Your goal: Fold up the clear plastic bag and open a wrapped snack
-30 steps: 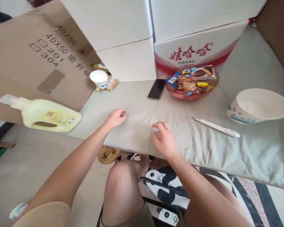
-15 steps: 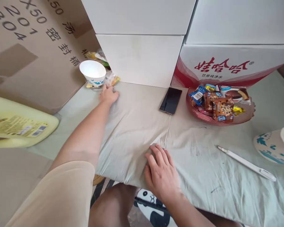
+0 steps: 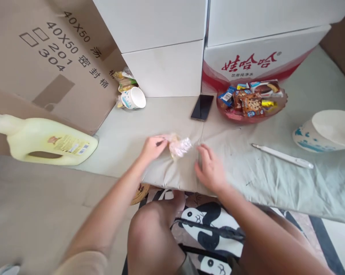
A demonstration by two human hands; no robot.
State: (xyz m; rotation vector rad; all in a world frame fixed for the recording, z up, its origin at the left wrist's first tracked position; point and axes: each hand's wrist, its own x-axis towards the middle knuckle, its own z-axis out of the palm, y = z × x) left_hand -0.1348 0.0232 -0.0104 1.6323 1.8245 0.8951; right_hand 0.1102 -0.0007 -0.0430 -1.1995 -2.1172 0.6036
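My left hand (image 3: 152, 148) is closed on one end of a small crinkled clear wrapper packet (image 3: 179, 147) with some yellow on it, held over the front part of the cloth-covered surface (image 3: 166, 118). What is inside the packet is blurred. Just right of it, my right hand (image 3: 211, 168) is open, thumb and fingers apart and slightly curled, not touching the packet. At the back left, a paper cup (image 3: 134, 98) with a blue leaf print lies tilted beside several yellow and clear wrappers (image 3: 123, 81).
Behind are a black phone (image 3: 202, 107), a red bowl (image 3: 238, 119) of wrapped snacks and white cartons (image 3: 163, 74). A white craft knife (image 3: 283, 156) and a larger paper cup (image 3: 307, 137) are at right. A yellow jug (image 3: 50, 139) lies left by a cardboard box (image 3: 75, 88).
My left hand has come back from the wrappers to the front with the packet. The paper cup has tipped onto its side. My right hand has lifted towards the packet; the view has shifted.
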